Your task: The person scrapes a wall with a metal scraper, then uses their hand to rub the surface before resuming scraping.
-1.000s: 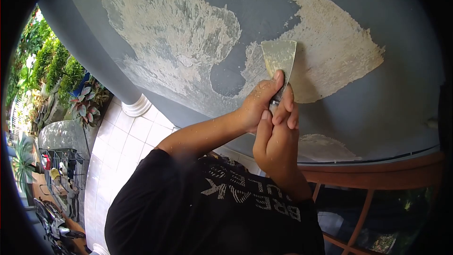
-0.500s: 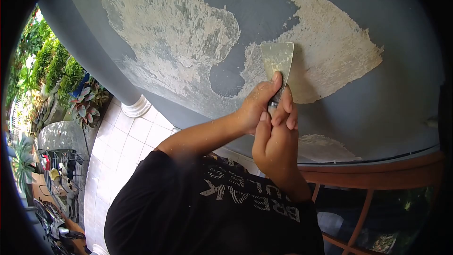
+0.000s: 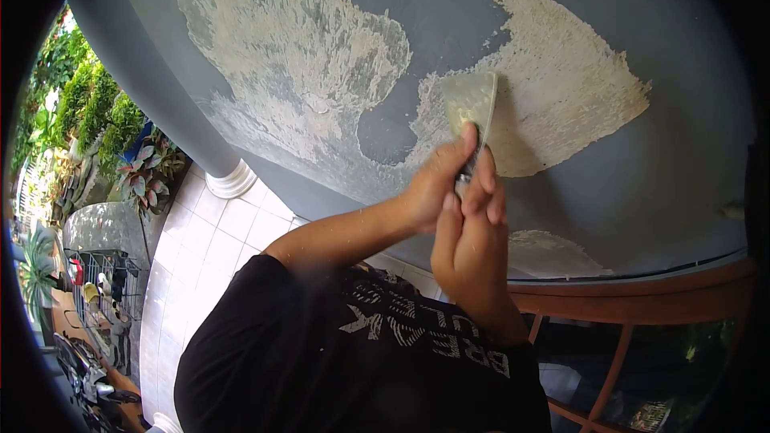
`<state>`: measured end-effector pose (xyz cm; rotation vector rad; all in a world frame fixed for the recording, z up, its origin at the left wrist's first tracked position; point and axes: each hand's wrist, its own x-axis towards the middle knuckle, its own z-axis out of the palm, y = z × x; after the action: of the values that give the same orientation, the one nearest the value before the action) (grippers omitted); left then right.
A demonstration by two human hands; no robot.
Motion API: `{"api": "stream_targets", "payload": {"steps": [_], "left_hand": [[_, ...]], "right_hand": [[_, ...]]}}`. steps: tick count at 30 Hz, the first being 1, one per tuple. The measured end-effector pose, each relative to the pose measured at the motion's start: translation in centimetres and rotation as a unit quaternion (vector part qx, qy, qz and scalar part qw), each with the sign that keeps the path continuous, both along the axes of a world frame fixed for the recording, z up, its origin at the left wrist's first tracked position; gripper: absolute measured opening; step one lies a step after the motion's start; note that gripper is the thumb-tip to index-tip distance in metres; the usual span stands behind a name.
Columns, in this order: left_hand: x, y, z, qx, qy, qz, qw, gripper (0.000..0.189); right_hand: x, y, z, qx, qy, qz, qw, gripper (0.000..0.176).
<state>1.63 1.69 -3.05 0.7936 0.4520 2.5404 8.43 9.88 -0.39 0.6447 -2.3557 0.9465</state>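
Note:
A putty knife (image 3: 471, 96) with a wide metal blade lies against the wall (image 3: 449, 0) at the edge of a pale rough patch (image 3: 561, 72). My left hand (image 3: 437, 180) is closed round its handle just below the blade, the thumb pointing up towards the metal. Lower down, my right hand (image 3: 472, 244) is wrapped round the handle end and touches the left. Fingers hide most of the handle. The blade looks slightly blurred. Another large scraped patch (image 3: 297, 56) spreads to the left over the grey paint.
A grey column (image 3: 152, 56) rises from white floor tiles (image 3: 208, 232) on the left. Plants (image 3: 104, 112), a wire rack (image 3: 108, 281) and a motorcycle (image 3: 88, 377) are beyond it. A brown-framed window (image 3: 618, 369) is at the lower right.
The blade has shifted very slightly left and its face looks a little more blurred. Both hands keep their hold on the putty knife, almost in the same place.

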Motion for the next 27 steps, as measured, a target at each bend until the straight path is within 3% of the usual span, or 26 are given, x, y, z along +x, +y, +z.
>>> {"api": "stream_targets", "payload": {"steps": [3,6,7,10,14,17,20,23,27], "left_hand": [[-1.7,-0.4,-0.4,-0.04,0.004,0.057,0.998,0.059],[0.4,-0.8,0.5,-0.011,-0.003,-0.014,1.0,0.059],[0.6,-0.4,0.2,0.009,-0.02,-0.023,0.999,0.059],[-0.1,-0.8,-0.1,-0.003,-0.006,-0.019,1.0,0.06],[0.1,-0.7,-0.1,-0.01,0.003,0.003,1.0,0.06],[-0.3,-0.4,0.1,-0.018,0.002,0.006,1.0,0.061],[-0.5,0.1,-0.5,-0.01,-0.001,0.006,1.0,0.06],[0.1,-0.2,0.2,-0.009,0.002,-0.002,1.0,0.06],[-0.2,-0.3,-0.1,-0.028,0.008,0.006,1.0,0.06]], "right_hand": [[-2.3,-0.1,-0.9,-0.014,-0.01,0.032,0.999,0.012],[0.2,0.0,0.7,0.015,-0.003,0.035,0.999,0.01],[1.0,0.0,0.8,0.016,-0.082,0.023,0.996,0.029],[-0.2,-0.7,-0.5,0.031,0.011,-0.005,0.999,0.008],[-0.5,0.0,-0.4,0.002,0.026,0.042,0.999,0.011],[0.0,0.1,-0.3,0.01,-0.019,0.009,1.0,0.016],[-1.1,0.4,-1.1,0.003,0.035,0.017,0.999,0.02],[0.7,0.4,-0.4,0.023,-0.038,-0.009,0.999,0.02],[-0.7,-0.2,-0.7,0.011,0.012,-0.014,1.0,0.019]]}}
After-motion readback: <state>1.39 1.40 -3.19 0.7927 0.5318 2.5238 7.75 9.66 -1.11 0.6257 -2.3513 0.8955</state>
